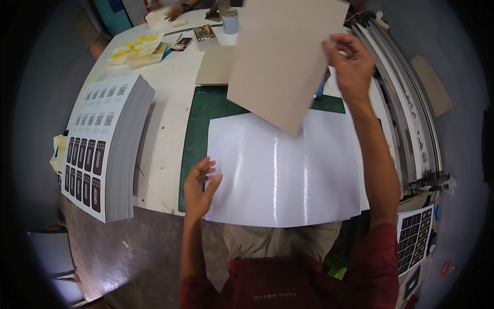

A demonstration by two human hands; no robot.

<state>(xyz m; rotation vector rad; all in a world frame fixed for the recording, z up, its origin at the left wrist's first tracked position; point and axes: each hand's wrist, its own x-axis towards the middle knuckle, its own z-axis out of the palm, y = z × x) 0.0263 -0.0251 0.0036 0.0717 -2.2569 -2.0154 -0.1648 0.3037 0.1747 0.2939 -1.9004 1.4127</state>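
My right hand [351,64] pinches the right edge of a large grey-brown cardboard sheet [285,56], which is raised and tilted above the table. Below it, glossy white sheets [288,170] lie across a green cutting mat [198,139] and reach past the table's front edge. At the left side of these sheets is my left hand [199,188], its fingers apart and nothing in them. The thumb is close to the sheets' edge; whether it touches, I cannot tell. Behind the raised cardboard, another cardboard piece [213,67] lies at the mat's far edge.
A tall stack of printed sheets [121,149] stands on the left. Yellow-marked papers [136,51], a small box [205,37] and a tin can [230,21] are farther back. A long metal machine rail [406,103] runs along the right. Another person's hand [174,13] is at the far end.
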